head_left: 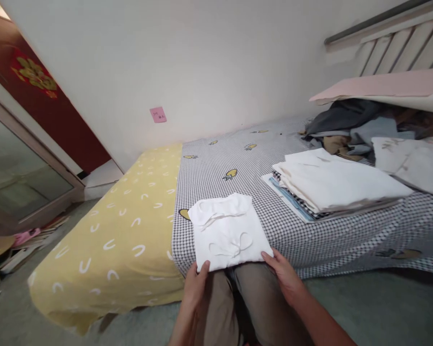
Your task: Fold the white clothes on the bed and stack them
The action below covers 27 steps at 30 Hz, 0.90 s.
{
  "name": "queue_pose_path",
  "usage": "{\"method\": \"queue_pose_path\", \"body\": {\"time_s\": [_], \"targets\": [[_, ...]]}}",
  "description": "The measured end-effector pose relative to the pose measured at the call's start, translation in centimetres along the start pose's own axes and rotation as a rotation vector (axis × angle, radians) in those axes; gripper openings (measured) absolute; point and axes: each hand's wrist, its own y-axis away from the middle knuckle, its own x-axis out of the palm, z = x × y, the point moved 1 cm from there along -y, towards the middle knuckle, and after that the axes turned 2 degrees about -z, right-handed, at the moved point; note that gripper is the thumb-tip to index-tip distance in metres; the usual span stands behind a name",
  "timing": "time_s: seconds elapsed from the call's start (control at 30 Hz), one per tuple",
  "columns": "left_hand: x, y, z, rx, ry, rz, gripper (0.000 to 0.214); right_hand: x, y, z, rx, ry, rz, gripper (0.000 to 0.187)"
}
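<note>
A white folded garment lies flat at the bed's near edge, with a thin tie knotted in a bow on its front and a folded band across its far end. My left hand pinches its near left corner, thumb on top and the fingers underneath, largely hidden. At the near right corner, my right hand grips the cloth the same way. To the right of the garment sits a stack of folded clothes, white on top, with checked and light blue layers showing below.
The bed wears a checked sheet with pineapple prints and a yellow patterned cover at left. Loose dark clothes pile up at right under a pink board. A pink note is on the wall.
</note>
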Motion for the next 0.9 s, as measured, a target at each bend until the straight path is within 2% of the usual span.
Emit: {"method": "queue_pose_path", "body": {"time_s": [0.13, 0.27, 0.4, 0.5, 0.6, 0.67, 0.77, 0.83, 0.9], "targets": [[0.5, 0.7, -1.7, -0.028, 0.123, -0.05, 0.067, 1.1, 0.2, 0.7, -0.042, -0.203, -0.004, 0.051], [1.9, 1.8, -2.8, -0.109, 0.36, -0.045, 0.057, 2.9, 0.9, -0.3, 0.049, -0.549, 0.044, 0.05], [3.5, 3.5, -3.3, -0.33, 0.709, -0.05, 0.035, 4.8, 2.0, -3.2, 0.214, -0.711, 0.145, 0.041], [3.8, 4.6, -3.0, -0.479, 0.783, -0.097, 0.02, 5.4, 2.5, -5.1, 0.302, -0.709, 0.161, 0.039], [3.8, 5.1, -1.3, -0.636, 0.791, -0.129, 0.01, 5.9, 2.3, -5.8, 0.346, -0.712, 0.14, 0.05], [4.0, 5.2, 0.4, -0.703, 0.794, -0.117, 0.018, 6.2, 1.9, -6.0, 0.349, -0.711, 0.145, 0.057], [4.4, 5.2, 2.2, -0.667, 0.833, -0.015, 0.046, 6.4, 1.2, -6.3, 0.322, -0.707, 0.203, 0.064], [4.5, 5.3, 2.0, -0.644, 0.876, 0.057, 0.059, 6.3, 1.1, -6.7, 0.291, -0.712, 0.227, 0.06], [4.5, 5.6, 0.6, -0.695, 0.919, 0.097, 0.058, 5.9, 1.3, -7.3, 0.272, -0.695, 0.236, 0.051]]}}
